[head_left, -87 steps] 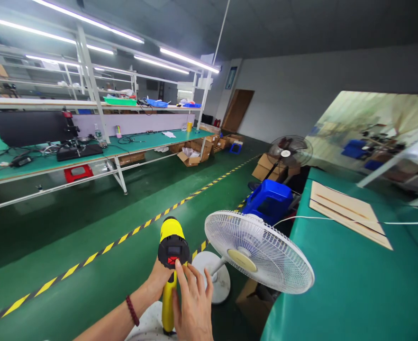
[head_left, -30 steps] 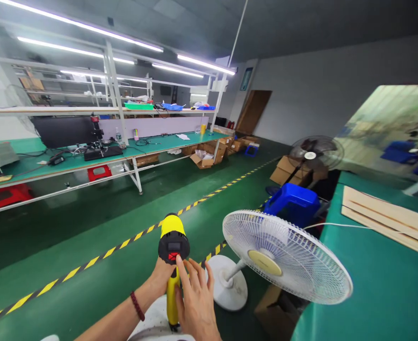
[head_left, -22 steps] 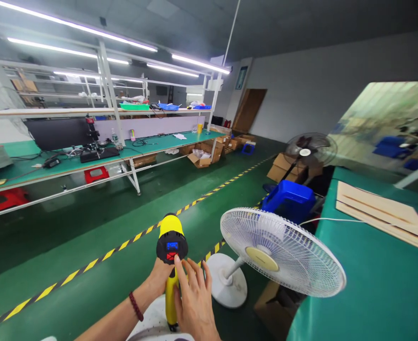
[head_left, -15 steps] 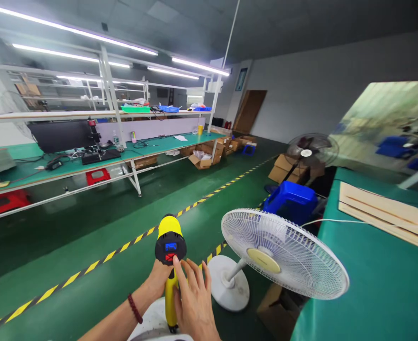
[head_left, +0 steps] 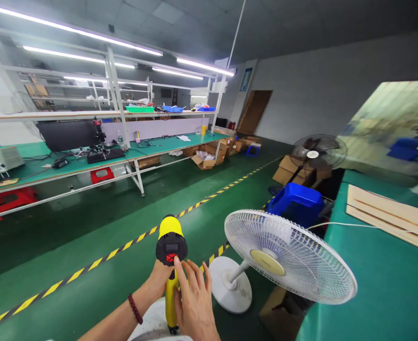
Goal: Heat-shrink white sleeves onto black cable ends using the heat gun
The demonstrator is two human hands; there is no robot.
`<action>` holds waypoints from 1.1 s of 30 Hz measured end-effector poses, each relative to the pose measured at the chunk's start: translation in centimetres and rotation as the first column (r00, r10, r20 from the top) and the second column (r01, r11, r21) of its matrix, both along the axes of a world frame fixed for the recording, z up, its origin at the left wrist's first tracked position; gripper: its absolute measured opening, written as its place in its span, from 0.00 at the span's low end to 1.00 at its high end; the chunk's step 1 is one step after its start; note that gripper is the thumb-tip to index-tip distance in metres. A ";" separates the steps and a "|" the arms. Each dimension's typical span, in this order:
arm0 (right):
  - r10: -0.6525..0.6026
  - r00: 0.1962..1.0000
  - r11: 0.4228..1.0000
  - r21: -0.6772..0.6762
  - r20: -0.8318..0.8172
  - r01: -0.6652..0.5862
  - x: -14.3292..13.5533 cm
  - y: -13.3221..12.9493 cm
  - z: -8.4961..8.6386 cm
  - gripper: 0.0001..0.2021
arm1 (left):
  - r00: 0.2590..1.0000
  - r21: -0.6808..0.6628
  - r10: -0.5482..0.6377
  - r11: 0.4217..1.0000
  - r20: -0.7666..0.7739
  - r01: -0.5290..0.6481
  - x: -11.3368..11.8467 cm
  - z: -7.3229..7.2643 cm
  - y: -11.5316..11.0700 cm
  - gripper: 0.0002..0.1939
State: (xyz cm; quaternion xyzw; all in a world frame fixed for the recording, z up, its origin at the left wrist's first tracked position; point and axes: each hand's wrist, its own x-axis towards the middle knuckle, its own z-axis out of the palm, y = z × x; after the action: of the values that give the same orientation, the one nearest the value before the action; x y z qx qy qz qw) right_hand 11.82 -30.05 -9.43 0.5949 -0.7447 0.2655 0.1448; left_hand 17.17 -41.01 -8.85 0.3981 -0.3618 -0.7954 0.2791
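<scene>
A yellow and black heat gun (head_left: 171, 229) is at the bottom centre, its rear end facing me. My left hand (head_left: 158, 280) is closed around its yellow grip from the left side; part of the fingers is hidden behind the tool. The small display (head_left: 171, 247) on the rear looks dark, with red buttons (head_left: 171, 258) below it. My right hand (head_left: 196, 299) is open, fingers stretched out, and its index fingertip rests at the buttons. Its thumb lies beside the grip. A dark red bead bracelet (head_left: 135, 309) circles my left wrist.
A white pedestal fan (head_left: 290, 258) stands close on the right, beside a green-topped table (head_left: 368, 284) with flat boards (head_left: 390, 210). Behind it are a blue stool (head_left: 296, 201) and a cardboard box (head_left: 289, 171). A long workbench (head_left: 152, 151) runs along the left, past yellow-black floor tape (head_left: 123, 248).
The blue digits on the heat gun's display were lit and now the display is dark. My view has turned slightly left. Both hands keep nearly the same pose.
</scene>
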 end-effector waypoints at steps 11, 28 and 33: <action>0.018 0.999 1.000 -0.009 0.037 -0.018 0.3 -0.1 0.0 0.31 | 0.998 0.071 0.011 0.997 -0.061 -0.006 0.3 0.5 0.2 0.18; 0.020 0.999 1.000 -0.007 0.042 -0.019 0.4 0.0 0.2 0.34 | 0.999 0.025 0.005 1.000 -0.036 -0.005 0.4 -0.8 0.0 0.18; 0.008 1.000 1.000 -0.001 0.029 -0.008 0.4 0.0 0.2 0.33 | 0.999 0.046 0.000 0.999 -0.044 0.002 0.4 -0.7 0.0 0.18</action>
State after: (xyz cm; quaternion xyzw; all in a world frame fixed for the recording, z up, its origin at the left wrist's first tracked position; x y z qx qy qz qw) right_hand 12.23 -30.04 -9.19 0.5941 -0.7442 0.2748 0.1331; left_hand 17.53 -41.04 -9.53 0.3869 -0.3373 -0.8122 0.2774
